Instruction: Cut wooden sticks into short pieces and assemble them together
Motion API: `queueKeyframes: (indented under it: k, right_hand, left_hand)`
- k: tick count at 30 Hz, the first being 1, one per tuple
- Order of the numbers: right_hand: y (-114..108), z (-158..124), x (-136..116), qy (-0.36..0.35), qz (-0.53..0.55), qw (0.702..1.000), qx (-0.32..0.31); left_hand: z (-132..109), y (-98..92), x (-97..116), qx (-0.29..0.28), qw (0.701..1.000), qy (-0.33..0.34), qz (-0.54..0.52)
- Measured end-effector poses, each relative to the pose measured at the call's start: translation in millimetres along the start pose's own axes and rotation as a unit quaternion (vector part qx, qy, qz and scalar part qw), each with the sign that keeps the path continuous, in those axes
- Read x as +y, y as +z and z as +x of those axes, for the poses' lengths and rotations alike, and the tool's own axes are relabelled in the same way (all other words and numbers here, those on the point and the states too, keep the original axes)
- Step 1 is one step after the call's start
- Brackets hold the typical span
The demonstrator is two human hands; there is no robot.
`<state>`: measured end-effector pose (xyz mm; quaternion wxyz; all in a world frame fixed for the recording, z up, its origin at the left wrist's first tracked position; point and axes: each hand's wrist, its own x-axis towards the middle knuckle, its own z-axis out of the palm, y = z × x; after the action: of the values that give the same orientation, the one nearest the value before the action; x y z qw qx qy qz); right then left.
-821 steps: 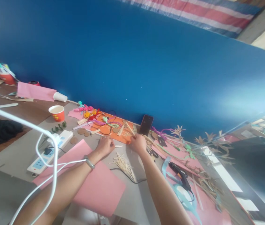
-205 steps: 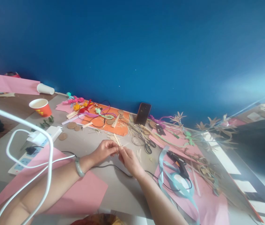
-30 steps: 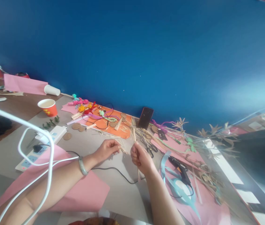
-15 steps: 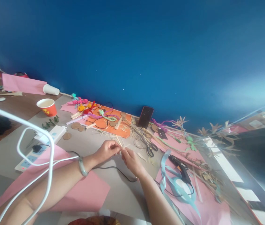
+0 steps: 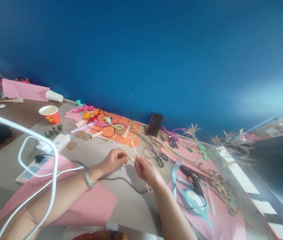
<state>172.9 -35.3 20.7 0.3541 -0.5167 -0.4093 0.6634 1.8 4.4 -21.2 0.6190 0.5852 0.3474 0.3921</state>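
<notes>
Over the grey table (image 5: 125, 203), my right hand (image 5: 146, 170) is closed around a thin pale wooden stick (image 5: 134, 147). One end of the stick points up toward the wall, and the other shows below the hand. My left hand (image 5: 116, 159), with a jade-coloured bangle (image 5: 88, 177) at its wrist, is a short way to the left. Its thumb and fingers are pinched on a small straw-coloured strand, too fine to make out well. Black scissors (image 5: 160, 160) lie just right of my right hand.
A black glue gun (image 5: 193, 180) and blue ribbon (image 5: 175, 176) lie on pink paper at right. A phone (image 5: 155, 124) leans on the blue wall. A power strip (image 5: 26, 173), paper cup (image 5: 50, 115) and looping white cable (image 5: 55, 166) are at left.
My right hand has moved slightly right, away from the left, and turned; the stick in it now shows clearly. The left hand has barely shifted.
</notes>
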Motion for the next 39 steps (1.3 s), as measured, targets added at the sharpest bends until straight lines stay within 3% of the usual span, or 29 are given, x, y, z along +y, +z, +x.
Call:
queueKeyframes:
  k: [7,14,18,22,28,33,35,39]
  right_hand:
    - [-13.3,-0.5,-7.2,0.001,0.05,0.998,0.046]
    - [7.7,1.2,5.6,-0.011,-0.14,0.988,0.059]
    - [16.8,2.9,9.8,-0.03,-0.174,0.982,0.068]
    - [13.9,2.9,8.9,-0.025,-0.137,0.988,0.062]
    - [-3.9,2.2,3.1,0.0,0.017,1.0,0.006]
    - [-11.9,6.3,0.0,-0.03,0.133,0.987,0.082]
    - [-8.1,8.2,2.4,-0.045,0.128,0.984,0.113]
    - [7.0,10.8,11.9,-0.065,0.061,0.99,0.108]
  left_hand:
    - [0.9,-1.2,-0.7,0.015,1.0,-0.003,-0.021]
    - [0.2,-0.8,0.1,-0.004,1.0,0.019,-0.017]
    - [0.4,-0.7,-4.4,-0.007,0.999,0.035,0.012]
    - [-0.5,-0.1,-2.5,-0.005,0.999,0.033,0.03]
    - [-0.7,0.4,-0.7,0.001,1.0,0.012,0.005]
    - [2.0,-0.8,-4.4,0.018,1.0,0.009,-0.014]
    - [2.5,-1.0,-3.8,0.019,0.999,0.015,-0.021]
    - [1.5,0.1,-1.2,0.005,0.999,0.021,-0.034]
